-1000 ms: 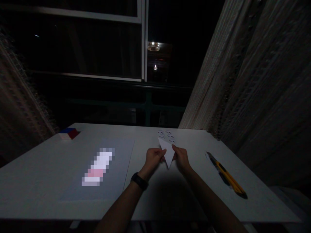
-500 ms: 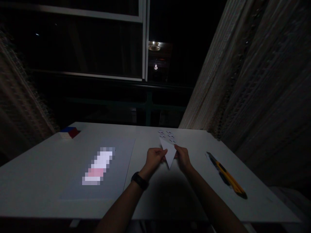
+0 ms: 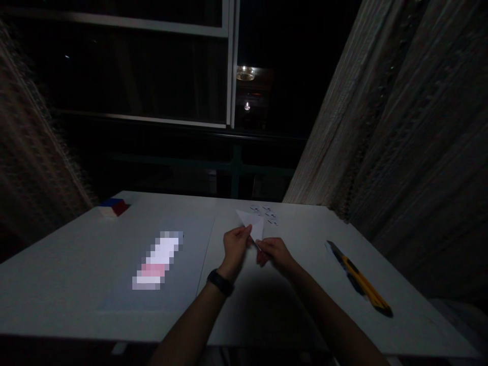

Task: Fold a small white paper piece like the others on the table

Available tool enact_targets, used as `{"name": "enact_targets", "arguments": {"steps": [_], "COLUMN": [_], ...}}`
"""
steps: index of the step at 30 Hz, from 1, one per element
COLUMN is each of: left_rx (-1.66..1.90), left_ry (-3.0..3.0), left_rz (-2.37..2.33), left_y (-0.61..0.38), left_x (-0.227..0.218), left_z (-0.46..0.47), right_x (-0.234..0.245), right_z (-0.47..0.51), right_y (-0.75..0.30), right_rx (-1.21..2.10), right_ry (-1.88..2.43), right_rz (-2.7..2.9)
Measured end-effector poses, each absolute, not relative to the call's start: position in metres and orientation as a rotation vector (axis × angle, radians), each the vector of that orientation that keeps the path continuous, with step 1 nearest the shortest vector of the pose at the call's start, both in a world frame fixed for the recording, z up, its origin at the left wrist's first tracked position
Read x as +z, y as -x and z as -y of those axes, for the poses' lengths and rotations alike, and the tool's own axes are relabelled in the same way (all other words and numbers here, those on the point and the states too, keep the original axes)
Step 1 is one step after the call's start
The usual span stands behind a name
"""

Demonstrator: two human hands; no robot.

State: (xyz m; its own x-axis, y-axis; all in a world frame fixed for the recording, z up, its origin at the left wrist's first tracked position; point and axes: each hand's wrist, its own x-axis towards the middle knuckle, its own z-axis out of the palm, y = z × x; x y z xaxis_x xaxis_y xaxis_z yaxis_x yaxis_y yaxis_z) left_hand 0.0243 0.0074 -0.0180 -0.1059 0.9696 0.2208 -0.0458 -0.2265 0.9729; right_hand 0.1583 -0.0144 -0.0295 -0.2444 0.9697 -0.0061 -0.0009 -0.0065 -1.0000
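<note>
A small folded piece of white paper [image 3: 254, 223] is held up between my two hands over the table. My left hand [image 3: 236, 245], with a dark band on its wrist, pinches the paper's left side between thumb and fingers. Gripping the lower right point is my right hand [image 3: 275, 251], its fingertips closed on the folded edge. Just behind the paper lie several small cut-outs with dark marks [image 3: 270, 215], partly hidden by it.
A yellow utility knife [image 3: 360, 279] lies at the right of the white table [image 3: 236, 320]. On the left a large paper sheet [image 3: 186, 290] bears a bright blurred-out patch. A blue, red and white block [image 3: 113, 207] stands at the back left. Curtains [image 3: 335, 112] flank a dark window.
The paper has turned, its upper tip swinging left. My right hand has shifted down and left to the lower point, while my left hand keeps its pinch.
</note>
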Motion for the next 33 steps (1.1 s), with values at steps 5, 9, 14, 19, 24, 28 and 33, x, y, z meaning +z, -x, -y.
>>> {"name": "enact_targets", "arguments": {"steps": [5, 9, 14, 19, 24, 28, 33], "left_rx": [1.484, 1.398, 1.324, 1.256, 1.033, 0.986, 0.910], "left_ry": [-1.258, -1.185, -1.025, -1.023, -1.090, -1.084, -1.077], "left_rz": [-1.070, -0.918, -0.876, -0.881, -0.813, -0.718, -0.681], "left_y": [-0.024, -0.025, -0.029, -0.031, -0.035, -0.036, -0.032], "left_x": [-0.013, -0.013, -0.015, -0.015, -0.017, -0.019, -0.019], "left_z": [-0.004, -0.004, -0.004, -0.003, 0.000, 0.003, 0.004], "right_x": [-0.032, -0.030, -0.028, -0.026, -0.026, -0.026, -0.018], "right_z": [0.013, 0.017, 0.018, 0.011, 0.005, 0.006, 0.006], "right_y": [-0.155, -0.153, -0.152, -0.164, -0.176, -0.178, -0.186], "right_rx": [1.230, 1.086, 1.174, 1.097, 1.010, 0.972, 1.177], "right_ry": [1.095, 1.117, 1.099, 1.061, 1.086, 1.077, 1.016], "right_rz": [1.486, 1.527, 1.531, 1.297, 1.160, 1.115, 1.066]}}
